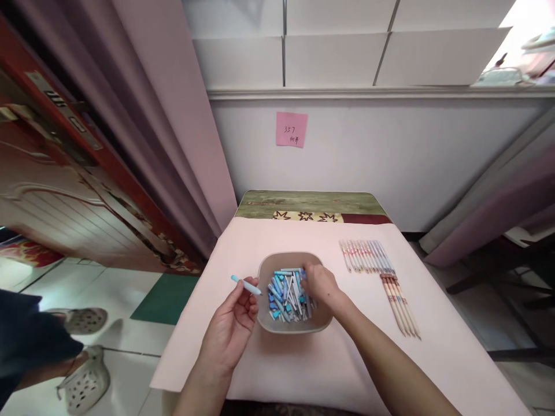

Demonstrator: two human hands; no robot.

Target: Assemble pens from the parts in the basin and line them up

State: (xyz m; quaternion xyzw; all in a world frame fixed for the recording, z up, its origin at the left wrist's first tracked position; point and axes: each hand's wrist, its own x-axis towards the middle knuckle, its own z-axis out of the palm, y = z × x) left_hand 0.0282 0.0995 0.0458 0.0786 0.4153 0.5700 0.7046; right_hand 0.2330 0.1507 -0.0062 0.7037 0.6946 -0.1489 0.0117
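Note:
My left hand [236, 315] is at the left side of a beige bin [290, 259], its fingers pinching a light blue pen barrel [247, 285] that tilts down to the right. Inside the bin lies a jumble of blue, white and grey pen parts [288, 294]. My right hand [319, 283] reaches over the bin's right side, fingertips down among the parts; what they hold, if anything, is hidden. To the right, several pale pens [364, 256] lie in a row, with several brown-topped cream pens [399, 306] below them.
A pale pink sheet [347, 358] covers most of the small table, whose green patterned far end [307, 201] shows by the wall. A pink note [292, 129] is stuck on the wall. At lower left, a person's feet in clogs [84, 370] stand on the tiled floor.

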